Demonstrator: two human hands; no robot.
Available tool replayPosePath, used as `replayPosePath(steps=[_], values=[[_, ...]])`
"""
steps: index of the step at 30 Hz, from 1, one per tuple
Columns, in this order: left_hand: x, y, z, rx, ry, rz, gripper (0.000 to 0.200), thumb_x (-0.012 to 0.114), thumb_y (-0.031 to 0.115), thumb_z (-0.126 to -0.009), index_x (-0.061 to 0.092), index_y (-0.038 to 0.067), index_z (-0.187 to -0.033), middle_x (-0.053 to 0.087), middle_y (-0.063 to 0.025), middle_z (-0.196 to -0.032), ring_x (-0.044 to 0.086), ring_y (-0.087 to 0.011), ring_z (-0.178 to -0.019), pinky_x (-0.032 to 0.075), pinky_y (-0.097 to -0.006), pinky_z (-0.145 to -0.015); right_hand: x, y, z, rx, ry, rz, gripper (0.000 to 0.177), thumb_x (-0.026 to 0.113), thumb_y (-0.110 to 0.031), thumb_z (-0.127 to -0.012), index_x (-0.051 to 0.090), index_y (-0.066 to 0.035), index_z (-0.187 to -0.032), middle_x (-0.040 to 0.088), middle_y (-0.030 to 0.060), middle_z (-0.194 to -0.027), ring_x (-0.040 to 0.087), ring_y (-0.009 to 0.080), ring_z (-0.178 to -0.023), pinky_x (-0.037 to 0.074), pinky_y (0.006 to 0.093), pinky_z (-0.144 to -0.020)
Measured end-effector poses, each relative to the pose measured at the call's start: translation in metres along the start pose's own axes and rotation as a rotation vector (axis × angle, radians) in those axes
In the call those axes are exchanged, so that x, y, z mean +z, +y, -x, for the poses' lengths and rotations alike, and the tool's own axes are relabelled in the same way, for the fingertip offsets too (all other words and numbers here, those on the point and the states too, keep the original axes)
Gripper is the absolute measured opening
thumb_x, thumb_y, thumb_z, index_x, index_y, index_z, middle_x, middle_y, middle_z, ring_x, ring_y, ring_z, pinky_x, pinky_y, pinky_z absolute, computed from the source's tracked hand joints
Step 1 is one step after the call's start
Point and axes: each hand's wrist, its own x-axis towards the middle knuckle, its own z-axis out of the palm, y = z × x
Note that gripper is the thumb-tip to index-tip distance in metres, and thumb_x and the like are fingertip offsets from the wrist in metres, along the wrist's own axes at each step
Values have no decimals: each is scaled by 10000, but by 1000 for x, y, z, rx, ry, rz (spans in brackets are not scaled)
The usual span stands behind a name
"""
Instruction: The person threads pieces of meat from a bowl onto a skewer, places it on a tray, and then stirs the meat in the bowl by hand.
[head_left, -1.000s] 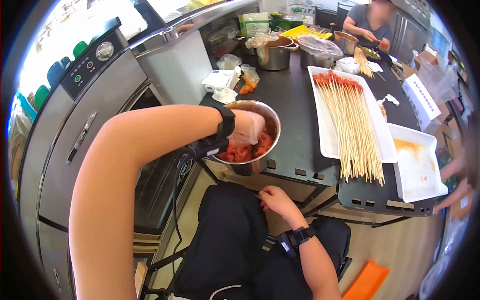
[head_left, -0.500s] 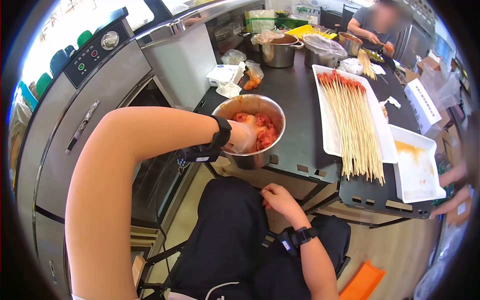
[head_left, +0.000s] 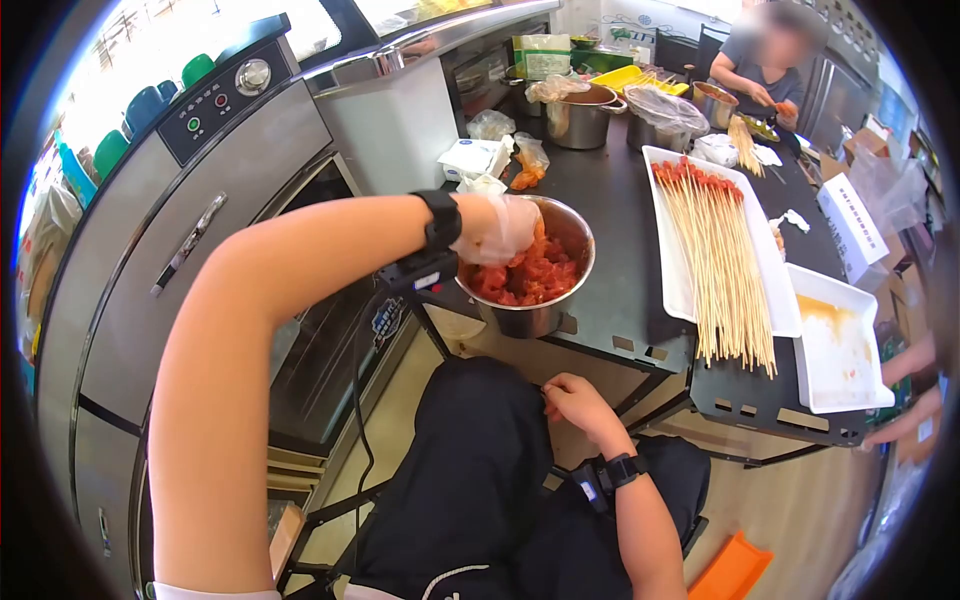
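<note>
My left hand (head_left: pixel 498 230), in a clear plastic glove, is over the left side of a steel pot (head_left: pixel 528 320). Its curled fingers are pressed into the red, sauced pieces of meat (head_left: pixel 535 275) inside and are partly hidden among them. My right hand (head_left: pixel 580 402) is bare and rests beside my knee, its fingers bent together with nothing visible in them. To the right of the pot, a long white tray (head_left: pixel 677 285) holds many wooden skewers (head_left: pixel 728 270) with red meat at their far ends.
A stained white tray (head_left: pixel 835 385) is at the table's right end. Behind the pot stand a tissue pack (head_left: pixel 473 158), a plastic bag with orange stains (head_left: pixel 530 165) and a larger pot (head_left: pixel 580 125). Across the table sits a person (head_left: pixel 750 75). An orange piece (head_left: pixel 735 570) lies on the floor.
My left hand has risen from deep in the pot towards its upper left rim, and more meat shows. The view has shifted slightly; my right hand stays by my knee.
</note>
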Motion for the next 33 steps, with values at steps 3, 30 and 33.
replayPosePath(steps=[3, 30, 33], values=[[-16, -9, 9, 96, 32, 177, 258, 478, 59, -781, 590, 95, -1011, 599, -101, -872, 588, -267, -798, 474, -383, -669, 1, 2, 0, -26, 31, -1, 222, 467, -166, -850, 549, 32, -904, 574, 86, -725, 569, 150, -633, 475, 272, -567], [33, -2, -11, 489, 227, 427, 160, 508, 101, -691, 654, 48, -729, 627, -96, -745, 579, -291, -705, 455, -387, -700, 5, -5, -1, -21, -63, 20, 228, 471, -176, -870, 544, 34, -920, 565, 80, -752, 564, 140, -661, 476, 257, -592], [41, 19, -28, 221, -71, 276, 153, 560, 69, -659, 648, 33, -778, 634, -127, -777, 598, -280, -723, 480, -402, -622, 3, -8, 3, -26, -54, 63, 221, 465, -167, -871, 542, 34, -921, 561, 75, -747, 561, 139, -660, 475, 259, -593]])
